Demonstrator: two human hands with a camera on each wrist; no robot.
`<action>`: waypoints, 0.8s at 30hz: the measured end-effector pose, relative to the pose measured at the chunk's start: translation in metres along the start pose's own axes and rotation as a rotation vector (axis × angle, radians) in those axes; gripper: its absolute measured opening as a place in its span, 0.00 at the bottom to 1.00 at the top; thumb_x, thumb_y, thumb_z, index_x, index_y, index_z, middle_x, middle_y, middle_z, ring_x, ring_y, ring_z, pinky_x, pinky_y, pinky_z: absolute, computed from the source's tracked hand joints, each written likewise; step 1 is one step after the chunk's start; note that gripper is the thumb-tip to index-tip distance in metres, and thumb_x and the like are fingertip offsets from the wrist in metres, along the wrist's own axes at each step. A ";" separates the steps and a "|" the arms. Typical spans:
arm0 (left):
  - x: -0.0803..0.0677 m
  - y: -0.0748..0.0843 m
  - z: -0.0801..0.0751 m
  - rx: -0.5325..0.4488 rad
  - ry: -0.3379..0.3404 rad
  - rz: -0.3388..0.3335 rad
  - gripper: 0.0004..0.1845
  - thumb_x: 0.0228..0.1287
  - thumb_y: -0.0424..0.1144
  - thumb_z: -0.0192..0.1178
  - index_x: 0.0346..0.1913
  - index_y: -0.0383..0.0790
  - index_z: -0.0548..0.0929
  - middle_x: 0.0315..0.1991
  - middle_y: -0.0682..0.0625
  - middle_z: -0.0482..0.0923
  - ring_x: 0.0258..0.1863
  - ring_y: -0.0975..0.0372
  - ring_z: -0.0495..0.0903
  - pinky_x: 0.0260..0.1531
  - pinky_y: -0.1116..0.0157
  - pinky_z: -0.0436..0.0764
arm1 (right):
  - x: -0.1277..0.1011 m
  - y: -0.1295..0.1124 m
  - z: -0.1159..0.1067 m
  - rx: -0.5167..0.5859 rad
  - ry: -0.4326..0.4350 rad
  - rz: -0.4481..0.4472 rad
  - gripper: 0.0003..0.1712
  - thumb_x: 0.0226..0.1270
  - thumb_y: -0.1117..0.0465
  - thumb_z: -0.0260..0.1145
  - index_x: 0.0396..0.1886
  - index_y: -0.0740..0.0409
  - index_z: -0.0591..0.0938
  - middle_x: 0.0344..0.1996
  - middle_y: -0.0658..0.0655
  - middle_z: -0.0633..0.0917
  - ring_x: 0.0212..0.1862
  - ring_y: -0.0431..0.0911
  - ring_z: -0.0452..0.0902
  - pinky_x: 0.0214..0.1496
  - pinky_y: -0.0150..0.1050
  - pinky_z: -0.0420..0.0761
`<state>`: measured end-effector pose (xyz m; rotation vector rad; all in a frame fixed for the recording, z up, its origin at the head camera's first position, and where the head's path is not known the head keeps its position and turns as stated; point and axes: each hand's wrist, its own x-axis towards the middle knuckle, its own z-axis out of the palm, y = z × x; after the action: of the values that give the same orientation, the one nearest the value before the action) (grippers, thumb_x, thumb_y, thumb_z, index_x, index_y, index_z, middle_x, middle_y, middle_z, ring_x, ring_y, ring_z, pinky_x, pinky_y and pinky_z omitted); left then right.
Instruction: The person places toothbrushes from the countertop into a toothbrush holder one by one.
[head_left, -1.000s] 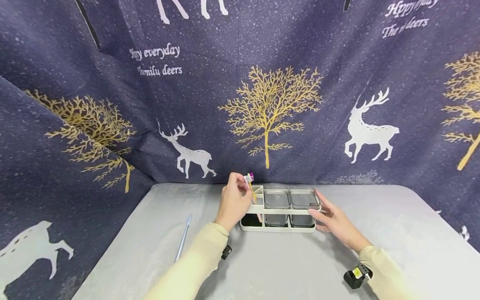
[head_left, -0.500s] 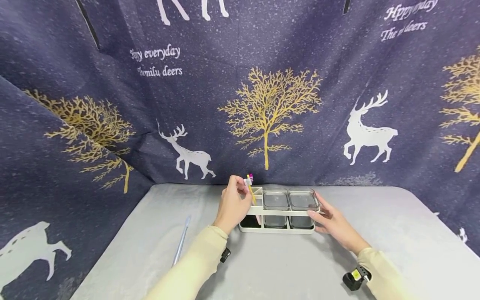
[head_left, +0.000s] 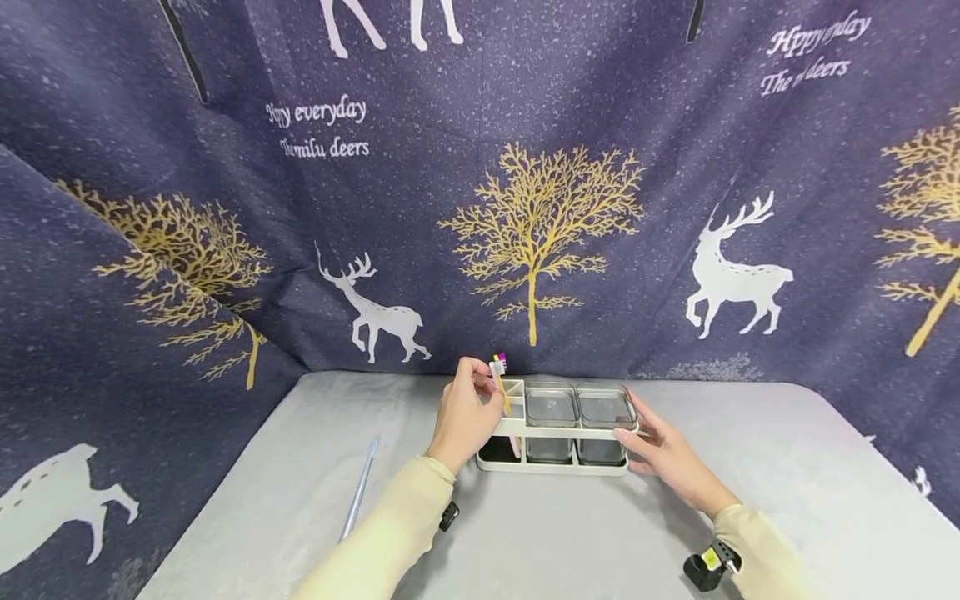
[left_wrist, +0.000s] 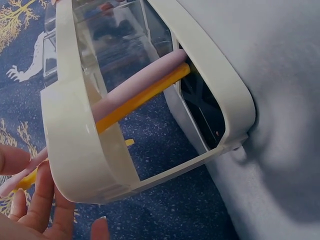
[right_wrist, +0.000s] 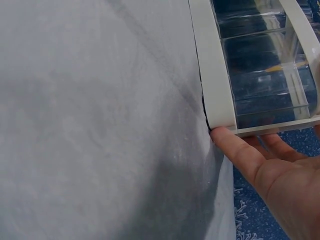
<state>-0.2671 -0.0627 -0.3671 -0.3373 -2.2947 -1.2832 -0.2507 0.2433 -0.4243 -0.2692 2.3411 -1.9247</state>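
A white rack (head_left: 558,431) stands on the grey table and holds two clear cups (head_left: 551,407) on its right. In its left slot lean a yellow toothbrush (head_left: 501,385) and a pink one (left_wrist: 135,85). My left hand (head_left: 483,392) pinches the yellow toothbrush just under its bristle head. In the left wrist view, the fingers (left_wrist: 42,197) lie beside both handles at the rack's end (left_wrist: 75,145). My right hand (head_left: 637,435) rests with straight fingers against the rack's right end. Its thumb (right_wrist: 225,140) touches the base corner (right_wrist: 212,85).
A pale blue toothbrush (head_left: 360,490) lies on the table to the left of my left arm. A dark blue curtain (head_left: 540,208) printed with deer and trees closes in the table at the back and on both sides.
The head view has tilted slightly, so everything sits a little lower in the frame. Hands, rack and toothbrush keep their places relative to each other.
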 end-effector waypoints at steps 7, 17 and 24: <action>-0.003 -0.002 0.004 0.008 -0.004 -0.006 0.13 0.58 0.33 0.64 0.43 0.44 0.73 0.30 0.58 0.79 0.30 0.64 0.78 0.33 0.63 0.74 | -0.005 0.000 -0.001 -0.005 0.017 0.003 0.46 0.74 0.58 0.61 0.81 0.48 0.43 0.65 0.77 0.63 0.64 0.64 0.68 0.52 0.50 0.80; -0.001 -0.006 0.004 0.024 0.018 0.020 0.14 0.58 0.32 0.66 0.42 0.42 0.73 0.29 0.56 0.79 0.28 0.63 0.77 0.33 0.62 0.74 | -0.001 0.001 0.000 0.008 0.011 -0.008 0.46 0.74 0.58 0.61 0.81 0.48 0.44 0.64 0.76 0.64 0.63 0.64 0.70 0.52 0.49 0.80; -0.001 -0.009 -0.002 0.006 0.024 0.032 0.17 0.54 0.34 0.69 0.43 0.41 0.73 0.29 0.56 0.79 0.32 0.61 0.79 0.38 0.61 0.76 | 0.001 0.001 0.000 0.010 0.010 -0.014 0.46 0.74 0.58 0.61 0.81 0.49 0.43 0.66 0.77 0.62 0.64 0.66 0.68 0.52 0.49 0.80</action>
<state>-0.2696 -0.0692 -0.3729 -0.3527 -2.2636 -1.2583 -0.2518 0.2431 -0.4249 -0.2758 2.3415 -1.9479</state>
